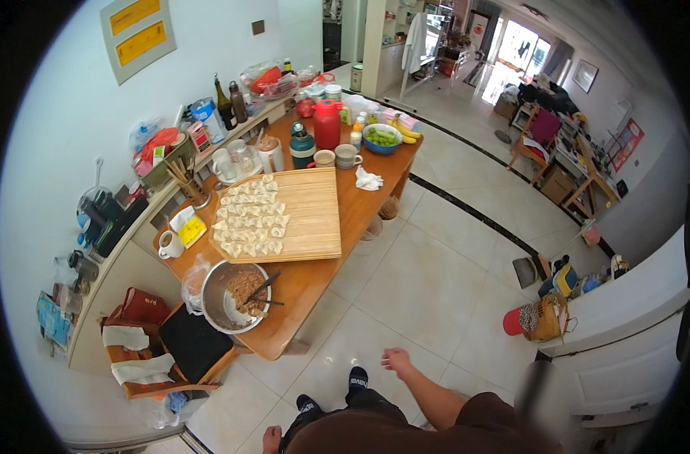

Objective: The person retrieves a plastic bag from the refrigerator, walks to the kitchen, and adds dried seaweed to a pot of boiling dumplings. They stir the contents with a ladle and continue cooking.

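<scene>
Leftmost, a counter (125, 250) runs along the wall at the left of the frame, crowded with bottles (230, 106), bags and a chopstick jar (193, 189). Below it, at lower left, stands a wooden chair (186, 356) with a dark seat and a red bag (142, 306) beside it. Right of the counter, in the centre left, is the table (360, 216). A steel bowl (227, 299) of minced filling with chopsticks in it sits at the table's near end, a white mug (169, 244) is at its left edge, and a wooden board (307, 216) with rows of dumplings (250, 216) takes up the middle. Farther up are cups, a red jug (327, 123), a bowl of green fruit (382, 138), bananas and a crumpled napkin (368, 179).

At the bottom edge, only a sliver of the left hand (271, 439) shows; how its fingers stand I cannot tell. The right hand (396, 359) hangs at lower centre over bare floor tile (435, 280), fingers loosely curled and part open, holding nothing. The bowl, the nearest table item, lies up and to the left of those fingers, well apart, with the table's corner between. Two feet in dark socks (358, 378) stand just left of the hand.

At lower right sit a red cup (513, 321) and a basket (545, 318) by a white door (624, 356).
</scene>
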Motion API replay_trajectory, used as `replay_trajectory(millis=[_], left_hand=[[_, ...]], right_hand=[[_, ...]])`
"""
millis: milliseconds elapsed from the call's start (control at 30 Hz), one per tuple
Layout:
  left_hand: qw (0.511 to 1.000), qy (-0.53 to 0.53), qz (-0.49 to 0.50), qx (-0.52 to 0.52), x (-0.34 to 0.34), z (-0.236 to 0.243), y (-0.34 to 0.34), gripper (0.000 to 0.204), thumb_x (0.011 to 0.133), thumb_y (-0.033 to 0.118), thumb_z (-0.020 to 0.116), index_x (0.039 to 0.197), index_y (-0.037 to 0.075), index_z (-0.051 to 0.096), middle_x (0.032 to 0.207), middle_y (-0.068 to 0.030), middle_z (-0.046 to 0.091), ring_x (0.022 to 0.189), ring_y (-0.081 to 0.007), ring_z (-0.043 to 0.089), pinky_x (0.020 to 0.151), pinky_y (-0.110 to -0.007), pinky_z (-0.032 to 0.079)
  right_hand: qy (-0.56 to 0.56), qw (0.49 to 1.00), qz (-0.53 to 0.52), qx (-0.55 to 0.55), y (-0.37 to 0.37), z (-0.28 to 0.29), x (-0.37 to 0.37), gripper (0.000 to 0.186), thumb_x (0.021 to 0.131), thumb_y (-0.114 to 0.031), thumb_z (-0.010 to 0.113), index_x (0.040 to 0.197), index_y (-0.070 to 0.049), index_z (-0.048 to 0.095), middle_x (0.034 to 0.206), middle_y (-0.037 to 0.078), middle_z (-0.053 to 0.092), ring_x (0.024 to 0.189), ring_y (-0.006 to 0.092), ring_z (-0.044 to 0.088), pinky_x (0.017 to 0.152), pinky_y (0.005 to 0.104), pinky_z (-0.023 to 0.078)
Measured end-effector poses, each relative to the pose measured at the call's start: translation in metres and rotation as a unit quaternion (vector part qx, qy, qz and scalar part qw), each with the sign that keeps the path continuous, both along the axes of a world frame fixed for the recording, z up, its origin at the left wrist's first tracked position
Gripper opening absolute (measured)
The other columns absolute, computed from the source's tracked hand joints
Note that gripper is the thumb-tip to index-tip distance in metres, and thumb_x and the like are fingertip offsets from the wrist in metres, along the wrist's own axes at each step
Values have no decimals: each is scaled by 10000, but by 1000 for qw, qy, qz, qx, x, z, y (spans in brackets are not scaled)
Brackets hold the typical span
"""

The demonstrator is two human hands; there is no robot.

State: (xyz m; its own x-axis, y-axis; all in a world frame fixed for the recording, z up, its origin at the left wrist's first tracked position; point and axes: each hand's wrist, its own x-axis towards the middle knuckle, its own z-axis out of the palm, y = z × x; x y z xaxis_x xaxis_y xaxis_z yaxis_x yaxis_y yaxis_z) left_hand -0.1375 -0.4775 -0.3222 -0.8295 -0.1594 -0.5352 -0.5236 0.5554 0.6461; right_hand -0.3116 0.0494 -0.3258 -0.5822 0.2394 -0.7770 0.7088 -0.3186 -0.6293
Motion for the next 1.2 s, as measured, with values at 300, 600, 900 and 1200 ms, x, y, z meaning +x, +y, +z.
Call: replay_trajectory(millis=[300, 600, 900, 1200], left_hand=[[906, 193, -315, -204, 87, 6, -81, 662, 885, 403, 616, 1338, -62, 484, 780, -198, 583, 700, -399, 548, 632, -548, 426], [993, -54, 102, 32, -21, 15, 17, 643, 908, 493, 607, 1323, 10, 518, 882, -180, 610, 752, -326, 590, 671, -521, 451], [986, -38, 89, 139, -67, 15, 55, 676, 896, 534, 623, 1336, 32, 513, 1015, -199, 640, 835, -307, 633, 748, -511, 483], [991, -62, 81, 86, -61, 16, 32, 605, 912, 507, 587, 1260, 14, 545, 1007, -215, 646, 865, -336, 634, 774, -505, 487]], right_hand=[[-103, 995, 0, 1, -31, -48, 77, 236, 871, -235, 644, 994, -42, 585, 921, 91, 640, 724, 249, 680, 557, 368, 537], [-155, 950, 135, 234, 81, -127, 161, 216, 863, -209, 557, 798, -54, 691, 831, 150, 698, 730, 251, 699, 580, 385, 551], [-90, 888, 179, 414, 50, -47, 112, 347, 843, -343, 571, 897, -29, 707, 964, 212, 692, 905, 414, 649, 835, 485, 526], [-113, 908, 161, 370, 27, 15, 65, 471, 908, -389, 447, 923, 5, 705, 1025, 255, 674, 1001, 441, 625, 886, 520, 498]])
